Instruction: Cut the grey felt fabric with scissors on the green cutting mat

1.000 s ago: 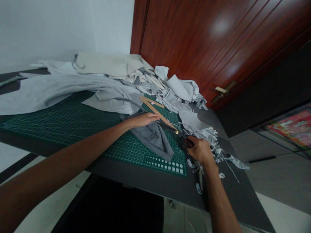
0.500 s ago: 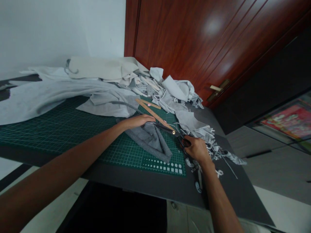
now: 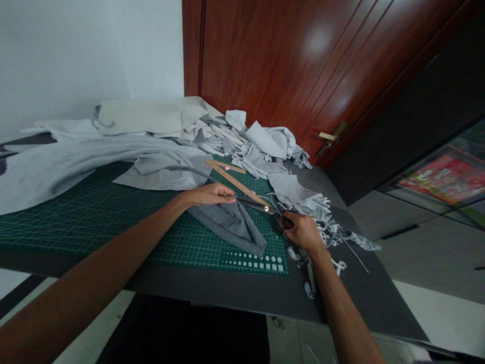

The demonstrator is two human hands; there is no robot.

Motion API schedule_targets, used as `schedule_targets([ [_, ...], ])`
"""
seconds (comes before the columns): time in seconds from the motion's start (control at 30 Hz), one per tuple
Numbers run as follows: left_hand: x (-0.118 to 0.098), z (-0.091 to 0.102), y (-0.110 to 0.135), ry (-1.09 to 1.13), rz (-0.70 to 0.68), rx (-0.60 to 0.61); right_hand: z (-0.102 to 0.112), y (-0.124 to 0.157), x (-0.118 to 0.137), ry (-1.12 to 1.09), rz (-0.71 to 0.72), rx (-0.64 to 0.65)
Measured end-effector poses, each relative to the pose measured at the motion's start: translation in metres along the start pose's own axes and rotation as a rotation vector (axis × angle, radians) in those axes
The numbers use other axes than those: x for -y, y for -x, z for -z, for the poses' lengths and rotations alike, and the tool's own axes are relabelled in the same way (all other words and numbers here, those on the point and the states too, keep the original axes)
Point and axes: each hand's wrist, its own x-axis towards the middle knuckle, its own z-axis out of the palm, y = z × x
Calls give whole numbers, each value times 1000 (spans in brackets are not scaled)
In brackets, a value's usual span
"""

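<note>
My right hand (image 3: pixel 304 232) is closed around the handles of black scissors (image 3: pixel 258 204), whose blades point left across a dark grey fabric piece (image 3: pixel 227 222). My left hand (image 3: pixel 212 194) pinches the upper edge of that fabric, close to the blade tips. The fabric lies folded on a green cutting mat (image 3: pixel 151 242), with one corner toward the mat's printed dots. A narrow dark grey strip (image 3: pixel 189 169) runs up and left from beside my left hand. Just behind the blades lies a wooden ruler (image 3: pixel 237 181). How far the blades are parted is hard to make out.
Light grey cloth (image 3: pixel 68 156) spreads over the mat's left side. Behind it are a cream fabric roll (image 3: pixel 147 116) and heaped scraps (image 3: pixel 269 141). More scraps and thin strips (image 3: pixel 326 217) lie right of my right hand, near a second pair of scissors (image 3: pixel 309 283) by the table edge.
My left fingers have gone from lying flatter over the fabric to pinching its edge. The scissors stay in my right hand, nearly in place. The whole view has shifted slightly.
</note>
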Motion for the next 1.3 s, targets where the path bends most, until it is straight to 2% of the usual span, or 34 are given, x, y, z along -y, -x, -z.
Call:
schedule_targets([
  [0.23, 1, 3, 2, 37, -45, -76, 0, 0, 4, -7, -5, -14],
  [0.33, 2, 5, 3, 104, -19, -72, -2, 0, 3, -22, -5, -36],
  [0.53, 7, 7, 4, 194, 58, -146, -5, 2, -2, -40, 22, -94],
  [0.73, 10, 6, 4, 269, 56, -131, -9, 2, -1, -24, 40, -117],
  [0.97, 15, 8, 2, 275, 73, -166, -10, 1, 4, 2, 75, -121],
  [1.3, 13, 6, 3, 327, 106, -133, -13, 0, 2, 28, 99, -131],
])
